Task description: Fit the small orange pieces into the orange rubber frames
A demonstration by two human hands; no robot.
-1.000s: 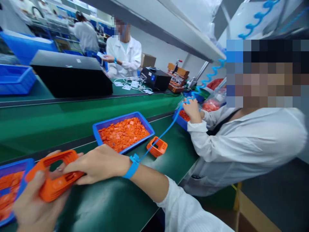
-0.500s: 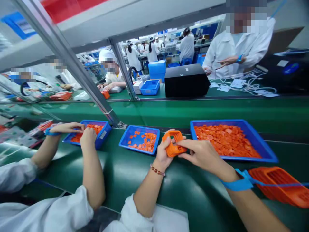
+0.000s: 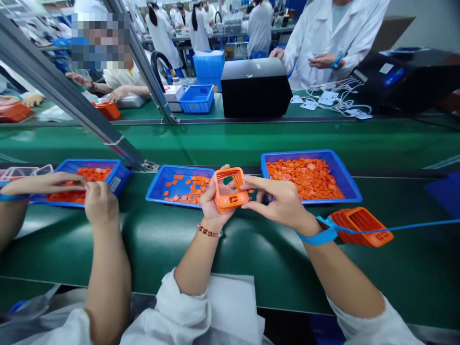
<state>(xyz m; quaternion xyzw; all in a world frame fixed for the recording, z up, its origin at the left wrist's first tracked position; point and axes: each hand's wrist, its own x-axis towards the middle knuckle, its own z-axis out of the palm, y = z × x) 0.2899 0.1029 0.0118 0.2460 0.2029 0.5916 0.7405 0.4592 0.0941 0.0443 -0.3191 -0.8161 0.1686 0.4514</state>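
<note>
A small stack of orange square plastic frames (image 3: 230, 203) is held above the green work surface. My left hand (image 3: 212, 206) is closed around the stack from the left and below. My right hand (image 3: 278, 199) pinches at its right side, with thumb and index finger on the frame's edge; whether a small part sits between the fingertips is hidden. Behind my left hand is a blue tray (image 3: 154, 189) with scattered small orange pieces. Past my right hand stands a fuller blue tray (image 3: 354, 191) heaped with similar orange pieces.
Another stack of orange frames (image 3: 362, 227) lies by my right wrist, where a blue wrist strap (image 3: 319, 235) trails a cord rightward. A co-worker's hands (image 3: 97, 199) work at a tray on the left. A metal post (image 3: 108, 124) rises behind; a black box (image 3: 257, 91) stands across the green belt.
The camera view has shifted, so trays and hands appear farther left and higher. The held frame stack is turned more face-up, and my right fingers stay at its right edge.
</note>
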